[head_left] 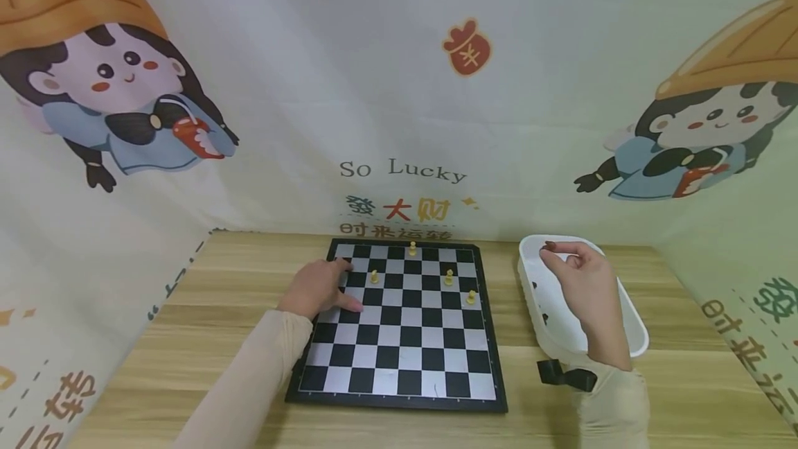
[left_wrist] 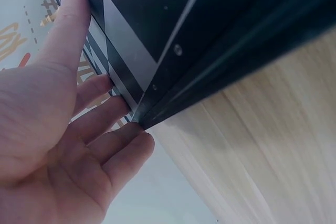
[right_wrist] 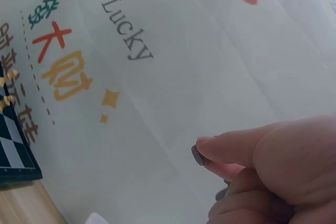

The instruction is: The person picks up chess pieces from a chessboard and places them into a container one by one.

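Note:
A black-and-white chessboard [head_left: 399,393] lies flat on the table. My left hand [head_left: 314,287] rests at its left edge, thumb and fingers spread, with the thumb laid on the squares. In the left wrist view the fingertips [left_wrist: 122,106] reach the dark frame of the board. Over the white tub [head_left: 636,338] to the right, my right hand [head_left: 586,289] pinches a small dark chess piece [right_wrist: 197,156] between thumb and index finger. Those fingers hide most of the piece. Several gold chess pieces [head_left: 374,276] stand on the far half of the board.
Small dark pieces [head_left: 545,319] lie inside the tub, along its left side. A black strap [head_left: 567,375] is on the right wrist. Behind the wooden table [head_left: 206,338] hangs a printed cloth [head_left: 399,102], which also runs along both sides.

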